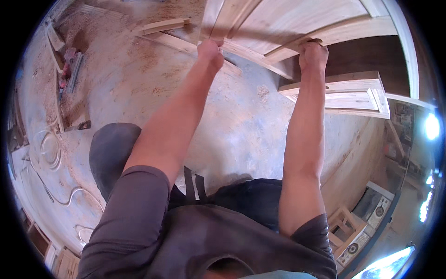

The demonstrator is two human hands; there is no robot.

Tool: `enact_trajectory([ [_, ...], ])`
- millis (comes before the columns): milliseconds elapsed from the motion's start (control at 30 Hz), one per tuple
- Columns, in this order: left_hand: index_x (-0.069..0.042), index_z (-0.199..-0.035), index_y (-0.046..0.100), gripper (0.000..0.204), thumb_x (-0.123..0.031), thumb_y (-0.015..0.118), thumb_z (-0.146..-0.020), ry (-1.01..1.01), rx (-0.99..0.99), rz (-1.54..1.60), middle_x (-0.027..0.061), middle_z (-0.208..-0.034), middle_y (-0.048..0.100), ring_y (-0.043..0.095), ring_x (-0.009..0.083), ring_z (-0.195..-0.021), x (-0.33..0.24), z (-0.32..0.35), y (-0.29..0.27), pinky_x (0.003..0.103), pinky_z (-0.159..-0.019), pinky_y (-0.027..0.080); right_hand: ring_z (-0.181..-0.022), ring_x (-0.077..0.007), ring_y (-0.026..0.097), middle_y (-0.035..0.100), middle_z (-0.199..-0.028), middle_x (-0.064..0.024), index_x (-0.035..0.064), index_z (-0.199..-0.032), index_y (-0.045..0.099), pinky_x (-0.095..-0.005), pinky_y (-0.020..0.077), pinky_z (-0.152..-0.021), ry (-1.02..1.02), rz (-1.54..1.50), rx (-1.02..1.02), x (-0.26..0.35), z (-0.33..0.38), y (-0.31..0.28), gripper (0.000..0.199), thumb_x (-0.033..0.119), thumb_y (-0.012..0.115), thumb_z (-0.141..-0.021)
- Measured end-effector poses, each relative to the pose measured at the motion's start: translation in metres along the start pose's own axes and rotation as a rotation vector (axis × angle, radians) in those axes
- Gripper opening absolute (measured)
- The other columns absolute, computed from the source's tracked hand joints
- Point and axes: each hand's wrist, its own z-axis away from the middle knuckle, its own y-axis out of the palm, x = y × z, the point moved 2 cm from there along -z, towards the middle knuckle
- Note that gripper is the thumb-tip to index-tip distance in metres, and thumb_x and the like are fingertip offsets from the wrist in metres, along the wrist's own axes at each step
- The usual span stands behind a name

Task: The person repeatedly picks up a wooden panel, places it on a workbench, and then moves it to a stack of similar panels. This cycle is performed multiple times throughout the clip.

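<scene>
- Our left hand (211, 53) and right hand (313, 56) reach forward, the fingers of each looking clamped on the panel's near edge.
- The panel (285, 23) is ahead of us, above the floor; its framing looks already joined, its wood uncoated. Whether work is left, we cannot tell.
- A smaller panel (346, 100) sits right of it.
- Dusty floor (246, 125) spreads below us, with hose (50, 149) leftward.
- Farther off lie wood strips (165, 27) and sawdust.
</scene>
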Motion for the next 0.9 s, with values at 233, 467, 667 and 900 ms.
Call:
enact_trajectory([
  [233,0.000,-0.101,0.064,0.019,-0.009,0.058,-0.086,-0.302,-0.199,0.649,0.0107,-0.092,0.060,0.053,0.0214,-0.086,0.009,-0.011,0.009,0.035,-0.080,0.041,-0.072,-0.0222,0.057,0.058,-0.082,-0.0089,-0.0019,-0.092,0.063,-0.0318,0.0484,-0.063,0.055,0.057,-0.098,-0.001,-0.003,0.007,0.023,-0.010,0.061,-0.070],
  [467,-0.001,-0.092,0.062,0.010,0.001,0.064,-0.082,-0.071,-0.213,0.341,0.0059,-0.087,0.061,0.051,0.0135,-0.079,0.018,0.007,0.009,0.032,-0.068,0.043,-0.075,-0.0199,0.056,0.058,-0.087,-0.0095,-0.0072,-0.101,0.061,-0.0321,0.0448,-0.062,0.233,0.221,-0.162,0.009,0.004,0.007,0.029,-0.006,0.053,-0.073],
  [667,-0.004,-0.108,0.059,0.025,-0.003,0.058,-0.084,-0.281,-0.111,0.372,0.0073,-0.104,0.059,0.050,0.0177,-0.090,-0.017,0.039,0.033,0.034,-0.079,0.041,-0.084,-0.0233,0.056,0.058,-0.100,-0.0139,-0.0079,-0.115,0.056,-0.0348,0.0476,-0.072,0.088,0.175,-0.176,-0.003,-0.005,-0.015,0.041,-0.005,0.051,-0.074],
  [900,0.008,-0.122,0.055,0.042,-0.010,0.057,-0.085,-0.139,-0.398,0.304,0.0198,-0.119,0.061,0.057,0.0307,-0.112,-0.040,0.057,0.019,0.038,-0.092,0.044,-0.083,-0.0246,0.055,0.057,-0.091,-0.0116,-0.0054,-0.104,0.060,-0.0348,0.0470,-0.076,0.160,0.052,-0.184,0.014,0.015,0.016,0.037,-0.008,0.054,-0.067],
])
